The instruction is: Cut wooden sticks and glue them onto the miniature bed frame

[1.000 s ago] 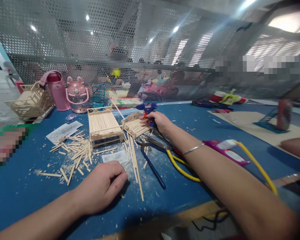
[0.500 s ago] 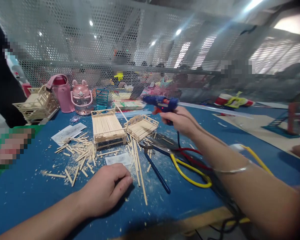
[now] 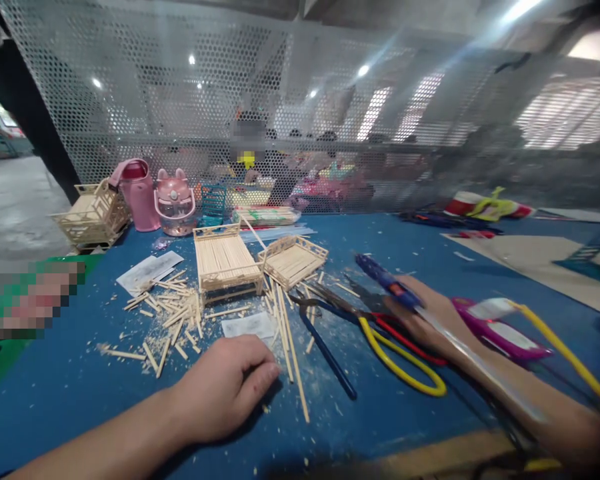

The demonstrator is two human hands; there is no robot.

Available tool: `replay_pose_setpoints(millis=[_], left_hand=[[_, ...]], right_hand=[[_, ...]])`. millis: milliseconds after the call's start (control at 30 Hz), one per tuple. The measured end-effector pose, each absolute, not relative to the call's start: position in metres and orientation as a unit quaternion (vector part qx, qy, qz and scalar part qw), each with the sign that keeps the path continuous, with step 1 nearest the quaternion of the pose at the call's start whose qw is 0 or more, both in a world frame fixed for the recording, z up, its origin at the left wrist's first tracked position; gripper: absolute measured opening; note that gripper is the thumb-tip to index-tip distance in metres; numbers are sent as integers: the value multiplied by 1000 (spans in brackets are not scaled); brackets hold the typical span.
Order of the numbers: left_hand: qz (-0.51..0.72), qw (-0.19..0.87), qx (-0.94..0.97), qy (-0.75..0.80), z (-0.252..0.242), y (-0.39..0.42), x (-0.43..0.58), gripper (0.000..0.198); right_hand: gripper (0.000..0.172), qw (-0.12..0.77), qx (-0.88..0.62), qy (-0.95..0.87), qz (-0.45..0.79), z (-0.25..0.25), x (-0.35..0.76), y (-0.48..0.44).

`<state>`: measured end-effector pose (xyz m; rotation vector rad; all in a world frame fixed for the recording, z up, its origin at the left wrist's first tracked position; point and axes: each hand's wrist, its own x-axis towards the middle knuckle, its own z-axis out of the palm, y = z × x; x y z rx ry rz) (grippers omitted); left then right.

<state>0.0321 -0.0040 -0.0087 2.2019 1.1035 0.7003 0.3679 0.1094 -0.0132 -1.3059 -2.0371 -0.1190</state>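
My right hand (image 3: 425, 307) holds a blue glue gun (image 3: 387, 277), blurred by motion, low over the table beside the scissors. A clear glue stick trails back from the gun along my forearm. Resting on the blue table (image 3: 180, 460), my left hand (image 3: 230, 383) has its fingers curled under; whether they hold anything is hidden. Beyond it stand a stick-built bed-like frame (image 3: 225, 257) and a lower slatted piece (image 3: 295, 260). Cut sticks (image 3: 175, 310) lie scattered left of centre, with longer ones (image 3: 290, 340) right of my left hand.
Scissors with yellow and red handles (image 3: 400, 360) lie beside blue-handled pliers (image 3: 327, 350). A purple object (image 3: 505, 337) with a yellow cord is at right. Pink bottles (image 3: 139, 197) and another stick model (image 3: 93, 217) stand at back left, before a perforated screen (image 3: 180, 87).
My right hand has lowered the glue gun and moved it right, toward the scissors. My left hand keeps its pose. The view has shifted slightly, and the purple object now shows.
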Motion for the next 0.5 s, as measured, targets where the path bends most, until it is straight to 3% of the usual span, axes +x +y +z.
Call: replay_pose_setpoints(millis=[100, 300, 500], left_hand=[[267, 294, 823, 406, -6, -6, 32, 27], [258, 293, 829, 401, -6, -9, 32, 27], [240, 264, 828, 432, -1, -4, 33, 27]], right_hand=[[19, 359, -546, -757, -3, -21, 369, 92], [34, 359, -667, -653, 13, -18, 330, 75], [36, 424, -561, -710, -47, 27, 304, 76]])
